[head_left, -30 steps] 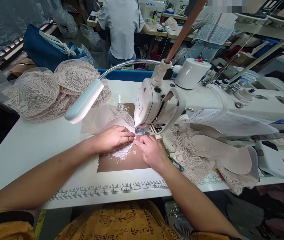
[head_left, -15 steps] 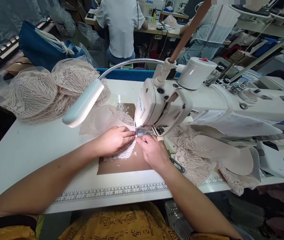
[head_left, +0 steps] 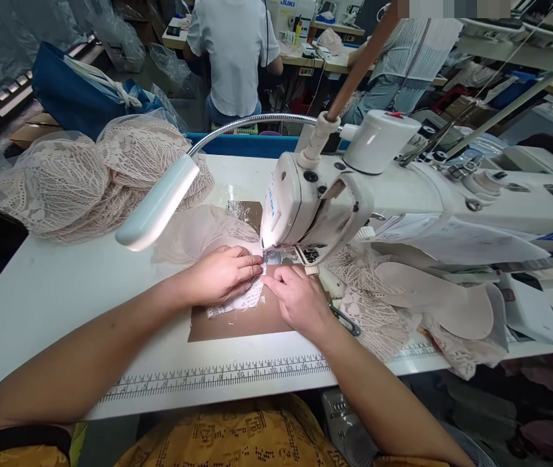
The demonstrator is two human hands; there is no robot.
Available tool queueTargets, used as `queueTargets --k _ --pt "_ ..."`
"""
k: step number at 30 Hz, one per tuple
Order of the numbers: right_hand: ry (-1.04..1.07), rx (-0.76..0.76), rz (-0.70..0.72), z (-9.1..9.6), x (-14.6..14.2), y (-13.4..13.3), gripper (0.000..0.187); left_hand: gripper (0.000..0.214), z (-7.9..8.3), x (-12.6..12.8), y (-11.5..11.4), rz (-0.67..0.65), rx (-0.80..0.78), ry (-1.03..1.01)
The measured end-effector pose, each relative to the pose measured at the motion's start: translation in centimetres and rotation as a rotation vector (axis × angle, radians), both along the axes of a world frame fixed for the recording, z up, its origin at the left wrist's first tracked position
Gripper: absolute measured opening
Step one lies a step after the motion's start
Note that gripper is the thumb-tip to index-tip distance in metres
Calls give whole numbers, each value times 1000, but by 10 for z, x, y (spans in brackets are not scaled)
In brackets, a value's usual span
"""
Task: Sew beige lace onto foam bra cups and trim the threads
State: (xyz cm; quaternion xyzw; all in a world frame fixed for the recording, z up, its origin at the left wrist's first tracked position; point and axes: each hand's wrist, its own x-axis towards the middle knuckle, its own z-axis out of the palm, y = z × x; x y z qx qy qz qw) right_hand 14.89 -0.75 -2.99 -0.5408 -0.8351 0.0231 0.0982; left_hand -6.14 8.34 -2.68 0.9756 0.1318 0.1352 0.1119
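Observation:
A piece of pale lace fabric [head_left: 237, 303] lies under the head of a white sewing machine [head_left: 289, 201], its upper part spreading behind my left hand. My left hand [head_left: 228, 275] rests on the lace, its fingers together and pressing it close to the needle area. From the other side, my right hand [head_left: 300, 298] meets the lace's right edge with thumb and fingertips, the other fingers curled. The exact grip at the fingertips is partly hidden. Below both hands lies a brown plate [head_left: 242, 329] on the white table.
A lamp [head_left: 157, 204] on a bendy neck hangs left of the machine. Stacked lace cups [head_left: 62, 181] lie at the back left. More lace [head_left: 368, 311] and a beige cut piece [head_left: 446, 305] lie right. A ruler strip [head_left: 218, 376] runs along the front edge. Two people work behind.
The lace below my left hand has shifted slightly up towards the needle. My right hand has drawn a little down and away from the presser foot; my left hand has hardly moved.

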Motion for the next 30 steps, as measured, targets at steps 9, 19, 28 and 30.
queueTargets --k 9,19,28,30 --pt "-16 11 -108 -4 1 5 45 48 3 3 2 101 62 60" --pt "132 44 -9 -4 8 -4 38 51 -2 2 3 122 107 80" --pt "54 26 149 4 2 -11 27 53 -3 1 5 118 114 81" --pt "42 24 149 4 1 -12 28 49 -3 0 5 96 119 76"
